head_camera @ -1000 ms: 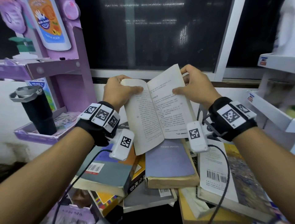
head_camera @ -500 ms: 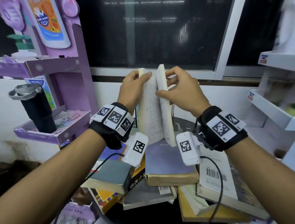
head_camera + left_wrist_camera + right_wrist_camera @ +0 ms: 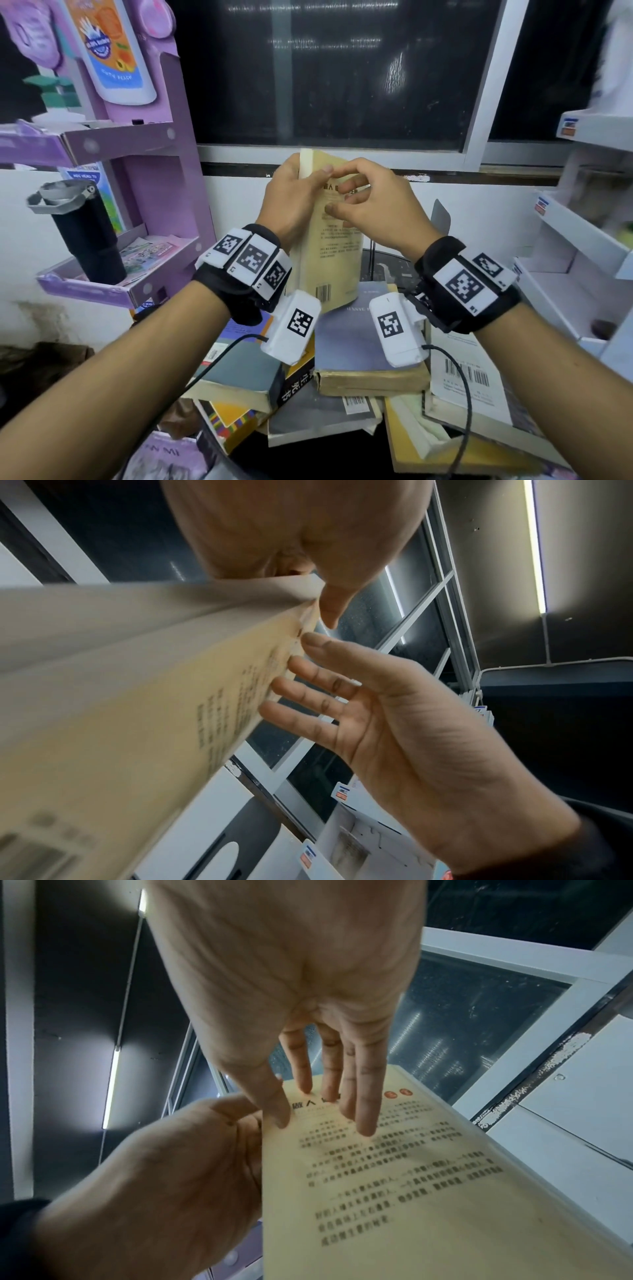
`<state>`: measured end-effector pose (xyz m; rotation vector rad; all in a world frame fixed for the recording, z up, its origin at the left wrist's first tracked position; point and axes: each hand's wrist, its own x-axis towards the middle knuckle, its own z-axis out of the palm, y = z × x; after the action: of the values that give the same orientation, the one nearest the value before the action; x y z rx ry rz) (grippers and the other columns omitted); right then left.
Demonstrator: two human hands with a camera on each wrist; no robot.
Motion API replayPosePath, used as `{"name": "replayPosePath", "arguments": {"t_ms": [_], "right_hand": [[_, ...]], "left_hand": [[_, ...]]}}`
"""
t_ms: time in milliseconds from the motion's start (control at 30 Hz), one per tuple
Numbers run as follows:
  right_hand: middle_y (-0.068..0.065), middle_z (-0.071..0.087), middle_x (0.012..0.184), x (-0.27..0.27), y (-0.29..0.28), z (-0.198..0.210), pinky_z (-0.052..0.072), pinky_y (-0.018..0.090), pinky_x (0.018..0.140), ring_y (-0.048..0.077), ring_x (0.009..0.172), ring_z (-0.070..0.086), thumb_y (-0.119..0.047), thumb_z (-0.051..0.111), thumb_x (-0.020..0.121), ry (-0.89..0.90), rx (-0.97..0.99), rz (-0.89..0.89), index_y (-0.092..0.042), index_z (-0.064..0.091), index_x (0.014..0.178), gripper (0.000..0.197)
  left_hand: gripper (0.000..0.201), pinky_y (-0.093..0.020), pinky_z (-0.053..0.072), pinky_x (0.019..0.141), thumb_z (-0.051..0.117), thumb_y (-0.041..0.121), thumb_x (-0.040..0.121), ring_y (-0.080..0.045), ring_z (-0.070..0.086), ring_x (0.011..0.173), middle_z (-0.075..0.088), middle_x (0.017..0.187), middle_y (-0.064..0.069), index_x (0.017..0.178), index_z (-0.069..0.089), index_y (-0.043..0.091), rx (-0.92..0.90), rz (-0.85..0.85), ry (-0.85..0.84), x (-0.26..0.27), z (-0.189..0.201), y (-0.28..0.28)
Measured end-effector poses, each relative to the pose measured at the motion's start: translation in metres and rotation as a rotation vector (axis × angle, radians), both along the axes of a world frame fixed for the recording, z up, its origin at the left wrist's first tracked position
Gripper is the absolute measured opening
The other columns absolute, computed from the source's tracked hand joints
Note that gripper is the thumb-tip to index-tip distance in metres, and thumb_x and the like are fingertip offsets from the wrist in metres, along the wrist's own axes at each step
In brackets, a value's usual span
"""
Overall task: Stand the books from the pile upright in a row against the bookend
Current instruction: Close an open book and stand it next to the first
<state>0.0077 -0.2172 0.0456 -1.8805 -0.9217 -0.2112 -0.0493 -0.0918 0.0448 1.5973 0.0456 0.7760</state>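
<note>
A tan paperback (image 3: 329, 253) stands upright and closed above the pile, its back cover and barcode facing me. My left hand (image 3: 310, 174) grips its upper left edge, thumb over the cover. My right hand (image 3: 339, 195) rests straight fingertips on the cover near the top, as the left wrist view (image 3: 291, 674) and right wrist view (image 3: 325, 1110) show. Below lies the pile: a purple-grey book (image 3: 370, 349), a grey-blue book (image 3: 239, 373) and a white book with a barcode (image 3: 462, 377). A grey bookend (image 3: 440, 214) rises behind my right wrist.
A purple display shelf (image 3: 147, 205) holding a black tumbler (image 3: 85, 240) stands at the left. White shelves (image 3: 582, 240) stand at the right. A dark window (image 3: 342, 68) and its sill run behind the book. Cables hang from both wrist cameras over the pile.
The book was spread open between both hands; the hands came together and folded it closed. It now stands upright, with my right fingers flat on the cover.
</note>
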Motion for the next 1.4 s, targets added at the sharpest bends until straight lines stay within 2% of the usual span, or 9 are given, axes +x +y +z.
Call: {"name": "replayPosePath", "arguments": {"t_ms": [167, 400, 500, 667, 800, 967, 1133, 1300, 1400], "right_hand": [[-0.006, 0.062, 0.106, 0.007, -0.003, -0.003, 0.048, 0.017, 0.074, 0.005, 0.084, 0.061, -0.024, 0.079, 0.076, -0.024, 0.014, -0.041, -0.023, 0.061, 0.111, 0.039], [-0.001, 0.047, 0.126, 0.022, -0.007, -0.009, 0.043, 0.022, 0.087, 0.012, 0.112, 0.048, -0.028, 0.079, 0.077, -0.059, 0.088, -0.187, -0.024, 0.048, 0.121, 0.053], [-0.001, 0.045, 0.135, 0.027, -0.007, -0.011, 0.045, 0.021, 0.083, 0.014, 0.116, 0.049, -0.03, 0.079, 0.078, 0.013, 0.121, -0.17, -0.025, 0.041, 0.132, 0.066], [-0.003, 0.057, 0.126, 0.029, -0.015, -0.012, 0.054, 0.027, 0.08, 0.013, 0.104, 0.061, -0.029, 0.076, 0.081, 0.199, 0.139, 0.06, -0.027, 0.041, 0.134, 0.063], [0.004, 0.066, 0.116, 0.032, -0.017, -0.018, 0.058, 0.029, 0.076, 0.018, 0.102, 0.067, -0.015, 0.076, 0.081, 0.309, 0.219, 0.231, -0.022, 0.048, 0.126, 0.053], [-0.001, 0.065, 0.113, 0.036, -0.015, -0.026, 0.06, 0.039, 0.079, 0.016, 0.099, 0.068, -0.017, 0.079, 0.078, 0.23, 0.242, 0.189, -0.029, 0.05, 0.12, 0.052], [-0.01, 0.061, 0.112, 0.032, -0.014, -0.018, 0.059, 0.033, 0.076, 0.014, 0.1, 0.065, -0.017, 0.08, 0.077, 0.084, 0.18, 0.176, -0.032, 0.053, 0.119, 0.052], [-0.004, 0.065, 0.112, 0.021, -0.017, 0.002, 0.061, 0.032, 0.063, 0.016, 0.097, 0.068, -0.017, 0.074, 0.083, 0.08, 0.004, 0.201, -0.028, 0.06, 0.118, 0.039], [-0.006, 0.067, 0.106, 0.013, -0.018, 0.016, 0.061, 0.035, 0.064, 0.014, 0.089, 0.071, -0.019, 0.073, 0.084, 0.102, -0.146, 0.25, -0.03, 0.059, 0.121, 0.041]], "left_hand": [[0.009, -0.055, 0.054, 0.084, 0.055, 0.023, 0.093, -0.032, 0.069, 0.092, 0.071, 0.101, -0.013, 0.097, 0.058, 0.015, -0.056, 0.066, -0.048, -0.001, -0.011, 0.008], [0.012, -0.037, 0.059, 0.067, 0.047, 0.01, 0.098, -0.02, 0.066, 0.072, 0.066, 0.085, -0.008, 0.106, 0.055, 0.009, -0.189, 0.001, -0.14, -0.007, -0.017, 0.013], [0.017, -0.034, 0.058, 0.062, 0.045, 0.009, 0.098, -0.019, 0.068, 0.07, 0.067, 0.085, -0.009, 0.111, 0.055, 0.006, -0.212, -0.044, -0.164, -0.009, -0.021, 0.016], [0.017, -0.033, 0.056, 0.061, 0.042, 0.007, 0.097, -0.022, 0.069, 0.07, 0.071, 0.079, -0.006, 0.102, 0.058, 0.01, -0.305, -0.139, -0.203, -0.008, -0.025, 0.022], [0.017, -0.029, 0.055, 0.057, 0.043, 0.008, 0.096, -0.02, 0.067, 0.065, 0.07, 0.074, -0.004, 0.1, 0.059, 0.012, -0.306, -0.159, -0.198, -0.004, -0.027, 0.021], [0.013, -0.03, 0.056, 0.058, 0.049, 0.014, 0.095, -0.017, 0.068, 0.068, 0.069, 0.081, -0.005, 0.105, 0.056, 0.011, -0.225, -0.111, -0.161, 0.001, -0.028, 0.021], [0.027, -0.028, 0.055, 0.068, 0.054, 0.018, 0.095, -0.014, 0.066, 0.079, 0.064, 0.092, 0.001, 0.121, 0.053, 0.01, -0.072, 0.019, -0.111, 0.008, -0.031, 0.035], [0.024, -0.025, 0.053, 0.061, 0.051, 0.016, 0.097, -0.014, 0.061, 0.074, 0.06, 0.083, 0.008, 0.12, 0.053, 0.012, -0.098, 0.031, -0.096, 0.011, -0.03, 0.042], [0.019, -0.033, 0.052, 0.068, 0.05, 0.017, 0.097, -0.021, 0.06, 0.08, 0.061, 0.09, -0.003, 0.116, 0.055, 0.016, -0.087, -0.024, -0.095, 0.011, -0.03, 0.043]]}}
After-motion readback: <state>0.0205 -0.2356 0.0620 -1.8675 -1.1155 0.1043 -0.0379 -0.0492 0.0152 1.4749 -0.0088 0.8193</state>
